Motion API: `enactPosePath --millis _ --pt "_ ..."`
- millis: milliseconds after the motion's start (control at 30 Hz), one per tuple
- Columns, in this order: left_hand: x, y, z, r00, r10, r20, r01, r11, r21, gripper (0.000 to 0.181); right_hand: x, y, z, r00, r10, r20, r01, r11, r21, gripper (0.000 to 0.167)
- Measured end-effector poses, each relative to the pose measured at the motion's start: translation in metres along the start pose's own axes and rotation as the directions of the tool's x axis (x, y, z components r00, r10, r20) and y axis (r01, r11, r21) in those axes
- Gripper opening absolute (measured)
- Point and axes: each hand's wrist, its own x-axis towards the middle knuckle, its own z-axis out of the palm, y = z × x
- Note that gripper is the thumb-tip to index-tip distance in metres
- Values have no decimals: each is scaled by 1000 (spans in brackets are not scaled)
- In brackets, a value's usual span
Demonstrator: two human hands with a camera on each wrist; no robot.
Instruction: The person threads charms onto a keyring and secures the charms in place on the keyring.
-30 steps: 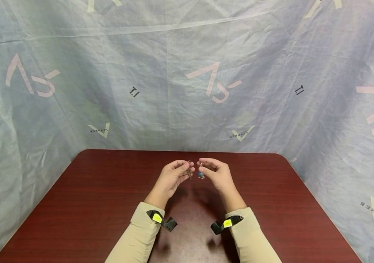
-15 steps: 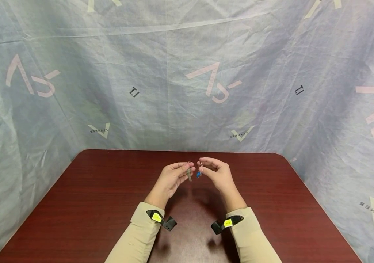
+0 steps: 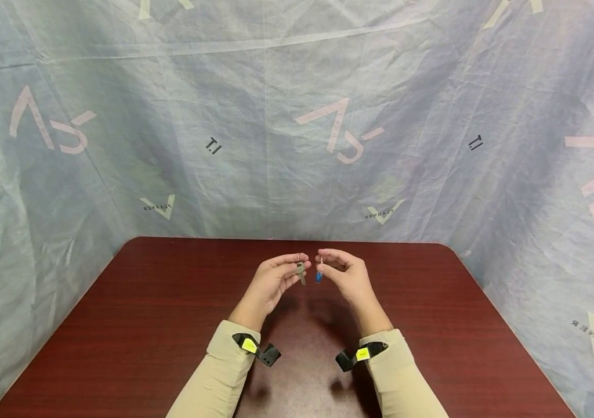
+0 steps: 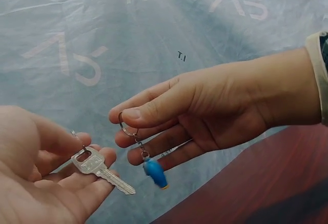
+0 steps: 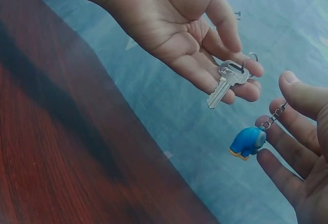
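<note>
Above the table, the left hand (image 3: 271, 283) pinches a small ring with a silver key (image 4: 97, 168) hanging from it; the key lies against the fingers in the left wrist view. Facing it, the right hand (image 3: 346, 278) pinches another metal ring (image 4: 126, 126) between thumb and forefinger. From that ring a short chain (image 5: 275, 115) carries a small blue figure (image 5: 248, 141) with yellow at its lower end. Key and figure hang apart, with a narrow gap between the two hands' fingertips.
A dark red wooden table (image 3: 171, 302) extends under both forearms. Behind it and at both sides hangs a grey-blue printed cloth (image 3: 255, 174). Each beige sleeve has a black strap with a yellow label.
The key has turned and lifted slightly in the left hand's fingers, its flat face now more visible. The blue figure has swung and rotated below the right hand. Both forearms stay nearly still.
</note>
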Motion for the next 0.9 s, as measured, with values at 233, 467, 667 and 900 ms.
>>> enactPosePath --millis 233,467,667,900 --pt "-3 -3 0 994 107 14 -108 970 218 33 1 3 0 1000 -6 -15 6 1000 2 35" --pt "-1 -7 3 985 173 -23 -157 937 312 30 1 3 1 1000 -15 -15 15 1000 -11 34" --pt "0 -9 4 970 241 -18 -213 890 403 25 1 2 0 1000 -25 -6 25 999 -37 31" --pt "-2 -8 2 943 332 25 -296 803 517 22 1 0 -1 1000 -20 7 20 999 -40 32"
